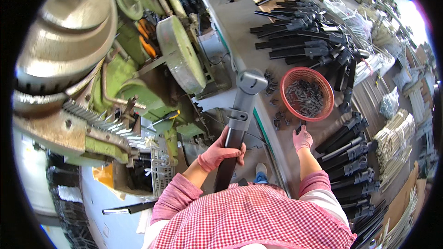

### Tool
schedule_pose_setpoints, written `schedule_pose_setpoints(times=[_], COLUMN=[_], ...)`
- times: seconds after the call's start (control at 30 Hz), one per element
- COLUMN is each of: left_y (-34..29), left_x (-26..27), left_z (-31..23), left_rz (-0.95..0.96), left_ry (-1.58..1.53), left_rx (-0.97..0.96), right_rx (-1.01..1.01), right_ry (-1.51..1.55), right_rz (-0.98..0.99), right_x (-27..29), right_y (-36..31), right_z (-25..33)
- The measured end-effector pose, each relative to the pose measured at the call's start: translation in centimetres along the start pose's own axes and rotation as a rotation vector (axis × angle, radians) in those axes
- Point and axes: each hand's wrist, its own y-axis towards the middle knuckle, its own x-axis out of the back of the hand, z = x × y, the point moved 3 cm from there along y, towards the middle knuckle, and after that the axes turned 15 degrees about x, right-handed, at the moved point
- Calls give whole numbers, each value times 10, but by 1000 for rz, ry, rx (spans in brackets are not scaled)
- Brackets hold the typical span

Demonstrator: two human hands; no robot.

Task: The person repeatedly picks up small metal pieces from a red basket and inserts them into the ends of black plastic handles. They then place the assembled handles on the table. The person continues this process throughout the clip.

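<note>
My left hand [220, 153], in a pink glove, is wrapped round a black tube [227, 168] held upright in front of me. A grey clamp collar [239, 119] sits partway up it, and a grey end fitting [251, 82] caps its top. My right hand [302, 139], also gloved, is over the table with its fingers pinched on a small dark part [300, 124]. Just beyond it stands a red plastic basket [330, 106] with many small dark metal parts [304, 97] inside. More loose clips [279, 121] lie on the table beside the basket.
Rows of black tubes with fittings [304, 48] lie across the far part of the table [240, 32], and several more [348, 161] lie at the right. A green machine with a large wheel [182, 55] stands at the left. A screwdriver [164, 117] rests on it.
</note>
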Motion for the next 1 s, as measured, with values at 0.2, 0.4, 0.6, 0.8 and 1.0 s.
schedule_pose_setpoints(times=[0.2,0.4,0.6,0.8,1.0], left_y=[-37,-82,-113,-164,-200], left_x=[13,13,14,47,64], left_z=[-16,-13,18,36,59], left_rz=[-254,-918,-963,-1237,-1318], left_ry=[226,1377,1314,1127,1000], left_rx=[-237,-559,-340,-235,-305], right_rx=[109,580,844,836,728], right_ry=[286,1893,1657,1753,1444], right_rz=[-170,-149,75,-173,624], right_x=[-8,108,213,169,99], right_y=[-23,-29,-33,-106,-188], right_z=[30,180,314,354,360])
